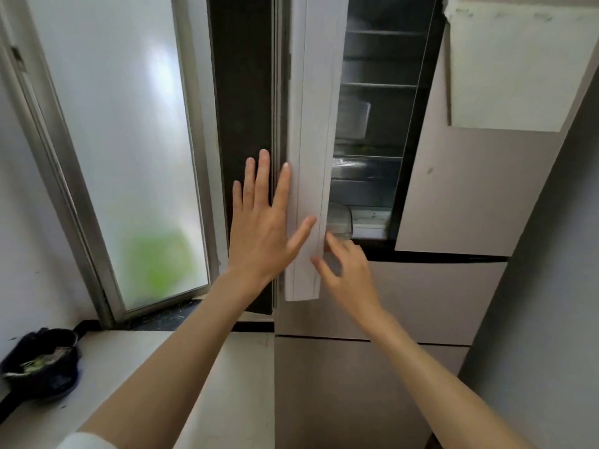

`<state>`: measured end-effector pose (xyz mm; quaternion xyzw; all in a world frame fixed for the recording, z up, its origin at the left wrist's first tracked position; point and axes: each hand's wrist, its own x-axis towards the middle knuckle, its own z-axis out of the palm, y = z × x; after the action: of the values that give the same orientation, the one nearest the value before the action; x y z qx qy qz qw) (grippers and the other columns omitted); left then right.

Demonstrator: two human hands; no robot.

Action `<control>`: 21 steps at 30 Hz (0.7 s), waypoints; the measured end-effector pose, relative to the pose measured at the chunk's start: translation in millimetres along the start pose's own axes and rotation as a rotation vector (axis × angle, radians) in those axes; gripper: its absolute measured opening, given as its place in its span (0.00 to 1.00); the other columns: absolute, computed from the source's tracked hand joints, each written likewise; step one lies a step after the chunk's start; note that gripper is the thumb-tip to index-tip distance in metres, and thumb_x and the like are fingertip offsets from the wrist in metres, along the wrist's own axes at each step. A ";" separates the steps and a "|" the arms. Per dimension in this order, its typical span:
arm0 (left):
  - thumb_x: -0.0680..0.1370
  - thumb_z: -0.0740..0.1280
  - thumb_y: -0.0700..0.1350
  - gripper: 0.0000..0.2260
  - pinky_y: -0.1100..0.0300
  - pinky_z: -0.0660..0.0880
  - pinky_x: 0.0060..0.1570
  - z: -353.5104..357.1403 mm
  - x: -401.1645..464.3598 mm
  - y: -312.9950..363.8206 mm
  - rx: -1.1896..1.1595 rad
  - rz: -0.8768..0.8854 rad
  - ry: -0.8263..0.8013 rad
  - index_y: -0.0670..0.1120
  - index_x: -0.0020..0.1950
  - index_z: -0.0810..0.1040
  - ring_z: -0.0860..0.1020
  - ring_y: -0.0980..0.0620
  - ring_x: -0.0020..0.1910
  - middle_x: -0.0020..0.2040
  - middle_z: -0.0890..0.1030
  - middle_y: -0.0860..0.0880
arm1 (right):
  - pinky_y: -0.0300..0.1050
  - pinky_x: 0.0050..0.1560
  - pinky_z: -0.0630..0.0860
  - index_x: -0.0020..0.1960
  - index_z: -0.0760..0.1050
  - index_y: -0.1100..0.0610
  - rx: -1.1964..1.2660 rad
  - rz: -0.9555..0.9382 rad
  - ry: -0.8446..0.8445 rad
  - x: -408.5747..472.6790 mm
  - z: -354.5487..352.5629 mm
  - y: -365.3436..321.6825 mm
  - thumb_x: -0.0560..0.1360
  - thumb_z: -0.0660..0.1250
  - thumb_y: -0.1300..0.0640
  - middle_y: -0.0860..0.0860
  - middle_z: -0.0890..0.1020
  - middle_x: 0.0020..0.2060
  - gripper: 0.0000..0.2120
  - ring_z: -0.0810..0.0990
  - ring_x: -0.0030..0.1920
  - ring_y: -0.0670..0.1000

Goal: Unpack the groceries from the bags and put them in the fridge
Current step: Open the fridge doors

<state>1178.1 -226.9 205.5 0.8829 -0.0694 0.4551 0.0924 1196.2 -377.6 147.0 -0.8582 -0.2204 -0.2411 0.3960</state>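
Left hand (259,228) flat, grip open, on fridge door (308,150); right hand (348,270) open; clear bin (340,218) contents unclear.

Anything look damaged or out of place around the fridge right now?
One thing: the white panel on the right fridge door has a ragged, chipped top-left corner. The left door stands ajar, with both hands at its edge. Nothing appears spilled.
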 end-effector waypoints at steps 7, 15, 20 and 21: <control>0.70 0.65 0.65 0.47 0.42 0.52 0.72 -8.4 -10.6 -45.2 -0.097 -0.157 -0.026 0.50 0.76 0.39 0.39 0.45 0.75 0.76 0.38 0.44 | 0.58 0.69 0.61 0.68 0.70 0.54 -0.433 -0.498 -0.110 16.3 14.5 -17.5 0.76 0.55 0.49 0.57 0.72 0.67 0.22 0.68 0.69 0.59; 0.77 0.64 0.50 0.32 0.55 0.71 0.56 -13.3 -31.3 -85.0 -0.173 -0.278 0.064 0.52 0.76 0.51 0.56 0.47 0.74 0.77 0.49 0.45 | 0.47 0.72 0.43 0.73 0.61 0.56 -0.445 -0.422 -0.224 32.2 39.1 -25.0 0.77 0.62 0.56 0.55 0.67 0.71 0.26 0.63 0.72 0.55; 0.79 0.61 0.43 0.28 0.66 0.56 0.64 -1.0 -44.4 -108.0 -0.161 -0.262 0.083 0.48 0.76 0.52 0.54 0.51 0.75 0.77 0.53 0.46 | 0.46 0.71 0.35 0.77 0.47 0.52 -0.451 -0.471 -0.308 36.3 59.6 -33.9 0.80 0.56 0.54 0.49 0.52 0.77 0.29 0.47 0.77 0.50; 0.79 0.61 0.43 0.28 0.66 0.55 0.65 0.6 -44.9 -113.4 -0.147 -0.263 0.080 0.47 0.76 0.52 0.54 0.51 0.75 0.77 0.53 0.46 | 0.46 0.71 0.35 0.77 0.46 0.51 -0.456 -0.478 -0.322 37.2 62.9 -35.0 0.80 0.56 0.54 0.49 0.49 0.77 0.29 0.44 0.77 0.49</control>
<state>1176.1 -114.9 157.1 0.8565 0.0174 0.4674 0.2182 1220.5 -300.6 153.1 -0.8757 -0.4147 -0.2315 0.0874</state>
